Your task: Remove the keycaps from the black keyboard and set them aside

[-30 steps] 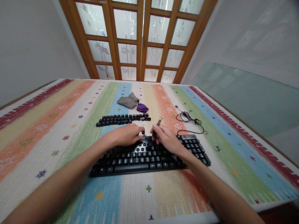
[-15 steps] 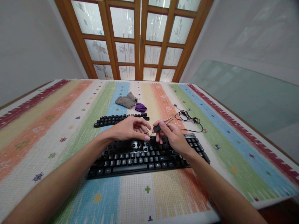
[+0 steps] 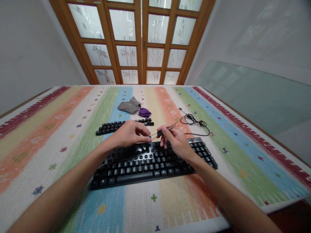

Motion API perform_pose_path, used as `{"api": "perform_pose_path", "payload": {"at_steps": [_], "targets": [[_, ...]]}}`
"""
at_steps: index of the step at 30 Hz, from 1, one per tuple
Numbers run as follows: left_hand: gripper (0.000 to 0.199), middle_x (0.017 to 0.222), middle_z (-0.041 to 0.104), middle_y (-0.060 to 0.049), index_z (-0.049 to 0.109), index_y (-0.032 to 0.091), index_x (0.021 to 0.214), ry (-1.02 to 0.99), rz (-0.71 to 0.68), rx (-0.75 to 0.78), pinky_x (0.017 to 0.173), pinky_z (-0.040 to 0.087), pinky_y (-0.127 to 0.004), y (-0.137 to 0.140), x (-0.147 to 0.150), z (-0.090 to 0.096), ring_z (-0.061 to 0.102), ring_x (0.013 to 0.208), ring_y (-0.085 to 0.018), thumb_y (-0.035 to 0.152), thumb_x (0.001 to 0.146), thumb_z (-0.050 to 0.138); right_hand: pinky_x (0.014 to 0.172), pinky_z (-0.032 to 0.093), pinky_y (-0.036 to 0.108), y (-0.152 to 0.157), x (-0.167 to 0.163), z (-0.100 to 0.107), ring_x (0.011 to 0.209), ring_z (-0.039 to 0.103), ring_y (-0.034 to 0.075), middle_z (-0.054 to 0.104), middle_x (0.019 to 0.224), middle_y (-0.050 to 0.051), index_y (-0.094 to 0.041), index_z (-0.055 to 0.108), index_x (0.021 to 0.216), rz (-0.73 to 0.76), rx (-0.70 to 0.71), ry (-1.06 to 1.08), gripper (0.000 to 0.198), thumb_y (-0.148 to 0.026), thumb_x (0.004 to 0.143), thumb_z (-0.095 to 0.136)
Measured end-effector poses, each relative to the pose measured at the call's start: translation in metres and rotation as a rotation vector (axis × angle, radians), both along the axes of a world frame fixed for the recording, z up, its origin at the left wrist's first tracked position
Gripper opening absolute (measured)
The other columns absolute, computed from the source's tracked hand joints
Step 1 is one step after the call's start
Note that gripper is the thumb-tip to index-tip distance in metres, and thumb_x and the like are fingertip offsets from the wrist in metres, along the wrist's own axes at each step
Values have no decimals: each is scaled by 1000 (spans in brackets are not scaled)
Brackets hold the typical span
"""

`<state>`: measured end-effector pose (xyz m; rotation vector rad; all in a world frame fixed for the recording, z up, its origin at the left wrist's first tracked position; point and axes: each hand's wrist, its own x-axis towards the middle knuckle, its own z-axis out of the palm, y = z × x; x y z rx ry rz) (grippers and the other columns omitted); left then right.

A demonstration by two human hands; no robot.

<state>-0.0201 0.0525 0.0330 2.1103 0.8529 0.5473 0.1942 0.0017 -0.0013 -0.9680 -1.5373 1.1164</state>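
While both hands hover just above the keyboard (image 3: pixel 150 163) on the desk (image 3: pixel 48 136), the right hand (image 3: pixel 176 142) pinches a key puller (image 3: pixel 162 131) in a closed grip; the left hand (image 3: pixel 128 134) pinches its wire tip. Key legends are too small to read.

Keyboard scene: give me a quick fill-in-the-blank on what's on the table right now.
1. The right hand holds a key puller above the ____.
2. The loose keycaps lie in a row ____ the keyboard.
3. Beside the grey cloth lies a ____ cloth.
4. The cable lies coiled on the ____ side.

Missing words: keyboard; behind; purple; right
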Motion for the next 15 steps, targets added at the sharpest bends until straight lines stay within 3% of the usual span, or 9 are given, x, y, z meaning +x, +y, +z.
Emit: {"api": "perform_pose_path", "payload": {"at_steps": [4,8,15], "targets": [[12,90,75,-6,77,17,85,79,-87,193,74,52,-28,0,-1,5,68,79,-17,27,82,72,42,42,22,0,0,1,43,54,10,60,54,-1,-15,61,89,-48,-29,-49,40,-53,95,52],[13,93,74,-6,74,16,90,117,-171,270,72,52,-26,-1,-3,7,66,77,-15,25,86,67,43,42,22,1,0,-1,43,53,10,60,55,-1,-15,62,88,-54,-54,-97,43,-56,94,51],[12,93,69,-7,68,15,81,133,-109,409,78,50,-30,11,-11,-5,64,85,-17,26,85,65,43,41,23,4,3,-6,46,56,12,60,56,0,-15,63,86,-70,-66,-177,45,-57,94,50]]}}
